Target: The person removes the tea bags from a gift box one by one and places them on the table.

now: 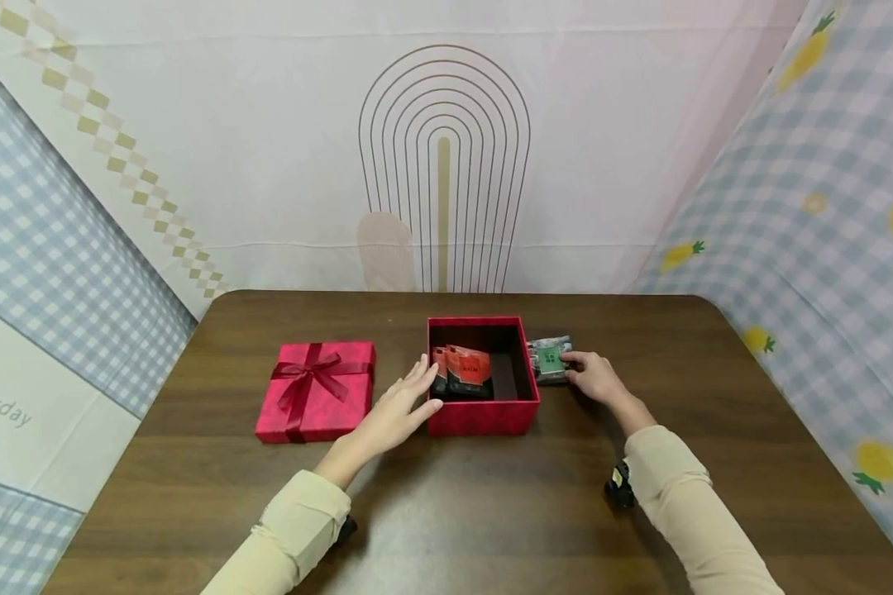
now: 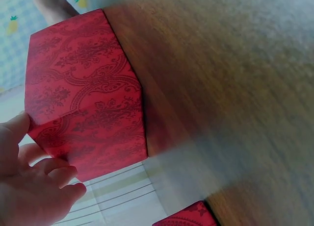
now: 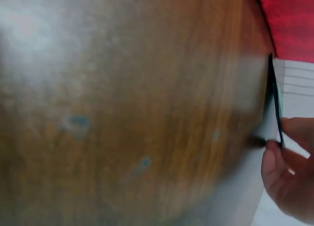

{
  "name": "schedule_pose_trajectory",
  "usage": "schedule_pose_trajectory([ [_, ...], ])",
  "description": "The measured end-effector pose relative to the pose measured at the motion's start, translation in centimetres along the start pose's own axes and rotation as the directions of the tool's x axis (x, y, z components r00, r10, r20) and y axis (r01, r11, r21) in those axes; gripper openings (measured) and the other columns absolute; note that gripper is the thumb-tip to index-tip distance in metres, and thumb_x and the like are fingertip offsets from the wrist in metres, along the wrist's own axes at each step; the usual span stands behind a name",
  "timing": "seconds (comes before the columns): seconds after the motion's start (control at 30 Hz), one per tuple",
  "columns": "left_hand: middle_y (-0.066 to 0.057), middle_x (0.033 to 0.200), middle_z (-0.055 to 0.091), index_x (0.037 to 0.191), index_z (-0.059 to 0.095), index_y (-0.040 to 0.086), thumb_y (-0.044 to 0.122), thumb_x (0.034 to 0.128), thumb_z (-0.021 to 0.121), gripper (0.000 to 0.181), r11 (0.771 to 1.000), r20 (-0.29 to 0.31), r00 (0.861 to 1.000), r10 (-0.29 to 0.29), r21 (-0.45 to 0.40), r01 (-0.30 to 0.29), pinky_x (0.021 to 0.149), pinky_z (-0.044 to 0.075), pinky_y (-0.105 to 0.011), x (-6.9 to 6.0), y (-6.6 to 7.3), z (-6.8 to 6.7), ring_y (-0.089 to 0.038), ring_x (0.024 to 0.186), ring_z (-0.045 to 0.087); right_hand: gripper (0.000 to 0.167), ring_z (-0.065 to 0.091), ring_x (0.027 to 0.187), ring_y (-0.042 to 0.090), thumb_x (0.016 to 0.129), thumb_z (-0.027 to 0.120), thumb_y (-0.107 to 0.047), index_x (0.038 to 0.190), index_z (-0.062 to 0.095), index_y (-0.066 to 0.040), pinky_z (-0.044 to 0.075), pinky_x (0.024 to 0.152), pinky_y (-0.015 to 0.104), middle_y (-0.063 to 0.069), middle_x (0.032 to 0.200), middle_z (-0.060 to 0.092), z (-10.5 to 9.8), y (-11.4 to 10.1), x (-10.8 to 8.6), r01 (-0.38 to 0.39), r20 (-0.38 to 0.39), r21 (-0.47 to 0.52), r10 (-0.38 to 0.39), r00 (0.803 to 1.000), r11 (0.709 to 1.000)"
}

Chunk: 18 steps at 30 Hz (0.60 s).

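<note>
A red patterned gift box (image 1: 484,419) stands without its lid on the table, its dark inside facing up. Several red-and-black packets (image 1: 470,372) lean inside it, toward its left. My left hand (image 1: 397,416) touches the box's left side with fingers extended; in the left wrist view the thumb and fingertips rest along the edge of the red box (image 2: 88,93). Just right of the box, my right hand (image 1: 598,378) pinches the right edge of a green-and-silver packet (image 1: 549,359). The right wrist view shows that thin packet (image 3: 274,93) edge-on between thumb and fingers.
The red lid (image 1: 327,413) with a dark red ribbon bow lies left of the box. Both stand on a brown wooden table (image 1: 484,521). A pale patterned cloth (image 1: 290,165) hangs behind the table's far edge, with checked cloth (image 1: 826,289) at the right.
</note>
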State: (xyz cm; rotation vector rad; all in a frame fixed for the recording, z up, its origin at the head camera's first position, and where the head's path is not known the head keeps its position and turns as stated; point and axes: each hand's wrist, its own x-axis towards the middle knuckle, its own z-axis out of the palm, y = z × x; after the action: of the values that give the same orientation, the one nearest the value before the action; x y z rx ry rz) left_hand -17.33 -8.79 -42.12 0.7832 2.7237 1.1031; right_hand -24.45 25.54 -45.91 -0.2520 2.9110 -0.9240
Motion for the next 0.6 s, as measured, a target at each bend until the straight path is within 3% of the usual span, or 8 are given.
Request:
schedule_pose_trajectory([
  [0.1, -0.018, 0.15, 0.015, 0.14, 0.029, -0.002, 0.024, 0.0936, 0.051, 0.058, 1.0, 0.001, 1.0, 0.001, 0.003, -0.001, 0.106, 0.018, -0.055, 0.0, 0.0, 0.0, -0.029, 0.138, 0.015, 0.035, 0.049, 0.111, 0.043, 0.084, 0.056, -0.003, 0.117, 0.057, 0.008, 0.039, 0.091, 0.052, 0.03, 0.117, 0.055, 0.3, -0.1, -0.3, 0.035, -0.009, -0.07, -0.035, 0.999, 0.997],
  [0.23, -0.019, 0.149, 0.015, 0.141, 0.029, -0.002, 0.025, 0.0936, 0.051, 0.059, 1.0, 0.009, 1.0, 0.011, 0.001, -0.011, 0.105, 0.018, -0.056, 0.1, -0.2, 0.1, -0.031, 0.137, 0.015, 0.034, 0.045, 0.114, 0.047, 0.085, 0.056, -0.004, 0.116, 0.056, 0.01, 0.033, 0.095, 0.055, 0.033, 0.12, 0.051, 0.0, -0.9, -0.6, 0.051, -0.067, -0.116, -0.06, 0.996, 0.992],
  [0.3, -0.019, 0.149, 0.015, 0.141, 0.028, -0.002, 0.025, 0.0935, 0.051, 0.059, 1.0, 0.01, 1.0, 0.013, 0.0, -0.013, 0.105, 0.018, -0.056, 0.1, -0.2, 0.1, -0.032, 0.137, 0.016, 0.033, 0.047, 0.112, 0.046, 0.086, 0.054, -0.004, 0.117, 0.056, 0.009, 0.033, 0.095, 0.055, 0.032, 0.121, 0.051, -0.3, -2.0, -0.7, 0.056, -0.147, -0.081, -0.068, 0.987, 0.995],
  [0.43, -0.019, 0.149, 0.015, 0.141, 0.028, -0.001, 0.025, 0.0933, 0.052, 0.059, 1.0, 0.006, 1.0, 0.012, -0.006, -0.012, 0.106, 0.018, -0.055, 0.0, -0.4, 0.1, -0.032, 0.137, 0.016, 0.032, 0.056, 0.085, 0.033, 0.09, 0.051, -0.005, 0.12, 0.057, 0.004, 0.042, 0.08, 0.046, 0.024, 0.109, 0.06, -0.7, -5.7, -0.9, 0.122, -0.309, 0.064, -0.096, 0.946, 0.99],
  [0.53, -0.019, 0.149, 0.015, 0.141, 0.028, -0.001, 0.025, 0.0932, 0.052, 0.059, 1.0, 0.001, 1.0, 0.016, -0.013, -0.016, 0.106, 0.017, -0.056, -0.1, -0.5, 0.1, -0.032, 0.137, 0.016, 0.031, 0.053, 0.071, 0.024, 0.09, 0.051, -0.005, 0.119, 0.059, 0.0, 0.043, 0.068, 0.038, 0.018, 0.101, 0.064, -0.2, -8.4, -1.2, 0.198, -0.33, 0.118, -0.149, 0.932, 0.973],
  [0.6, -0.019, 0.149, 0.016, 0.141, 0.029, -0.002, 0.024, 0.093, 0.052, 0.059, 1.0, -0.003, 1.0, 0.02, -0.016, -0.02, 0.106, 0.017, -0.056, -0.1, -0.5, 0.1, -0.032, 0.137, 0.016, 0.029, 0.059, 0.078, 0.023, 0.09, 0.052, -0.005, 0.117, 0.06, 0.0, 0.047, 0.073, 0.038, 0.017, 0.106, 0.065, 0.4, -10.0, -1.3, 0.242, -0.313, 0.125, -0.193, 0.93, 0.962],
])
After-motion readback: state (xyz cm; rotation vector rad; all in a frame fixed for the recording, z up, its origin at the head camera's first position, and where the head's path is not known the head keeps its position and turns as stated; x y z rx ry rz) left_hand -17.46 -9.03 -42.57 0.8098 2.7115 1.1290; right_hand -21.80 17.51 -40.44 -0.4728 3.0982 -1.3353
